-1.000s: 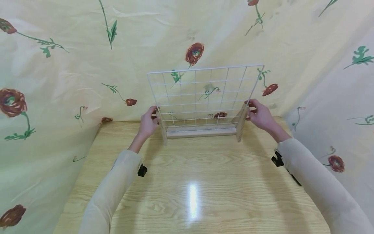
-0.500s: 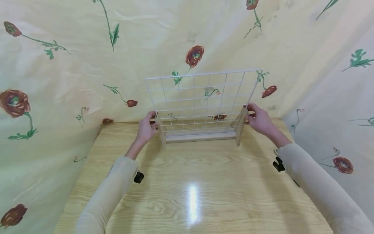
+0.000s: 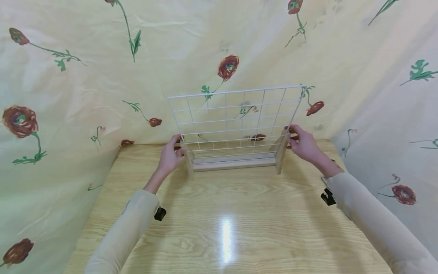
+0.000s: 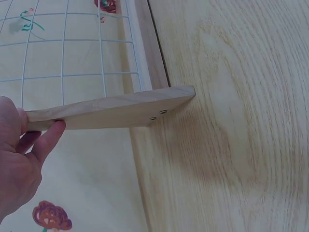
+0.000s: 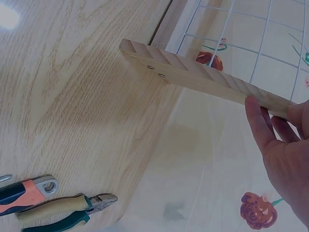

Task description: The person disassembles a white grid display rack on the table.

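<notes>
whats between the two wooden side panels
A wooden crossbar low down, with the lower part of the white wire grid above it; the head view shows both.

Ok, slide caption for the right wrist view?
Right-hand grip pinching a wooden side panel beside a white wire grid; pliers and an orange-and-navy handle on the tabletop.

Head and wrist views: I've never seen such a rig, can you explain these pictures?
No machine here: a person works with bare hands. The head camera looks forward and down; each wrist camera watches its own side. Toward the far side of the wooden table is a wooden frame with a white wire grid. The left grip holds the left side panel; the right grip, the right side panel. In the right wrist view, pliers and another tool, partly cut off, lie nearby.
</notes>
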Action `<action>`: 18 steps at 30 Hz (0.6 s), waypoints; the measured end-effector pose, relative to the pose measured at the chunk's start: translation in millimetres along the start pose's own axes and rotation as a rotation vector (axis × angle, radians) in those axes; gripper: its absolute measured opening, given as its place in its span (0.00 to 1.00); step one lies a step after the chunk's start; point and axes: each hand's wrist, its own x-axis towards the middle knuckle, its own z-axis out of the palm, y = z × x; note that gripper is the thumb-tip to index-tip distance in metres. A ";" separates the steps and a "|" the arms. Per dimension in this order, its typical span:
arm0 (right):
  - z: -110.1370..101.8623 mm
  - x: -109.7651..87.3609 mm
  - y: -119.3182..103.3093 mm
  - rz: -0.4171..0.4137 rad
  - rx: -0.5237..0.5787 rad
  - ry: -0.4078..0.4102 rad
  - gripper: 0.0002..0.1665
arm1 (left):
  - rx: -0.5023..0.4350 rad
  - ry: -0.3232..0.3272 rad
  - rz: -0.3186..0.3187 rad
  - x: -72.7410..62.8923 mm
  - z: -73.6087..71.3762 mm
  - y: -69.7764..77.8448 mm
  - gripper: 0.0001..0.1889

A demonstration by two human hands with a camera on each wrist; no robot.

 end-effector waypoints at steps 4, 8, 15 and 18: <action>0.7 -2.1 -1.6 -0.009 -0.002 -0.001 0.24 | -0.005 0.008 0.010 -2.5 -0.7 -0.9 0.23; 1.1 -4.5 -3.2 -0.012 -0.004 -0.010 0.24 | 0.001 0.014 0.026 -5.9 -1.6 -0.1 0.23; 2.0 -6.9 -3.0 -0.022 -0.012 -0.010 0.24 | -0.006 0.007 0.041 -13.5 -3.2 3.1 0.22; 2.4 -7.5 -3.6 -0.016 -0.007 -0.017 0.24 | -0.003 0.015 0.051 -17.6 -3.9 3.5 0.23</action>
